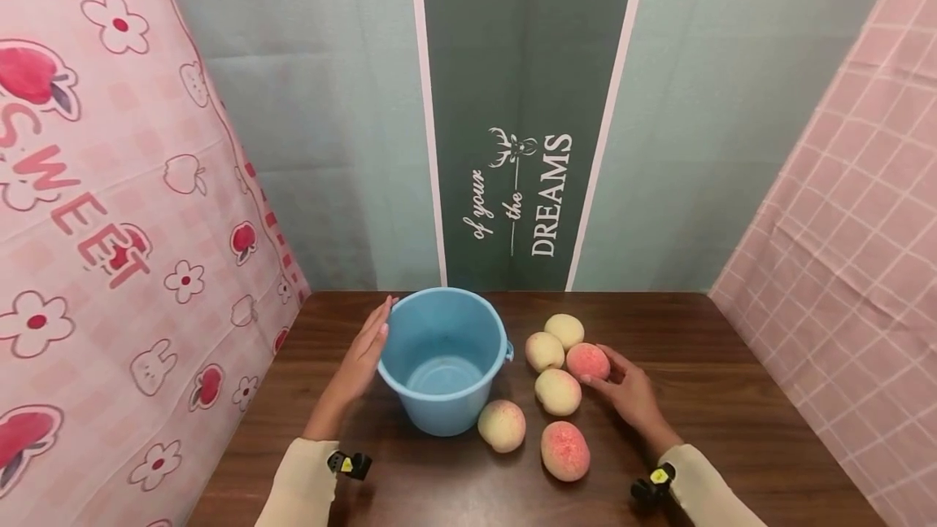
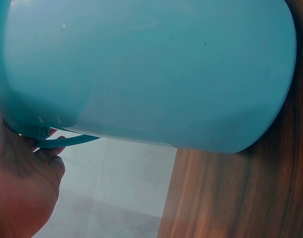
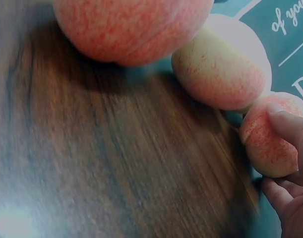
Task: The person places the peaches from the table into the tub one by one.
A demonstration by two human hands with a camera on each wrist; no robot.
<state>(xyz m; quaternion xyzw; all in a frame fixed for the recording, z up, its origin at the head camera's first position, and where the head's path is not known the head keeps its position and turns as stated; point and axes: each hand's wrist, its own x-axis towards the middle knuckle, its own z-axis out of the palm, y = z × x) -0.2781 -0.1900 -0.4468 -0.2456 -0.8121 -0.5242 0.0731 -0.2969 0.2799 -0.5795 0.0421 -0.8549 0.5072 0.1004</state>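
A light blue bucket point(image 1: 445, 417) stands upright on the wooden table, its inside showing only its bare bottom. My left hand point(image 1: 363, 356) rests against the bucket's left side by the rim, fingers extended. In the left wrist view, the fingers of that hand lie beside the bucket's handle point(image 2: 69, 142). To the right of the bucket, my right hand point(image 1: 629, 389) holds a pinkish-red peach point(image 1: 588, 362) between thumb and fingers. That peach point(image 3: 271, 139) is at or very near table level, close beside other peaches.
Pale peaches sit next to the held one: one at the back point(image 1: 564, 331), one to its left point(image 1: 545, 351) and one in front point(image 1: 558, 392). A blushed peach point(image 1: 502, 426) lies by the bucket, a redder peach point(image 1: 565, 451) nearer me. Cloth hangings point(image 1: 351, 145) surround the table point(image 1: 439, 486).
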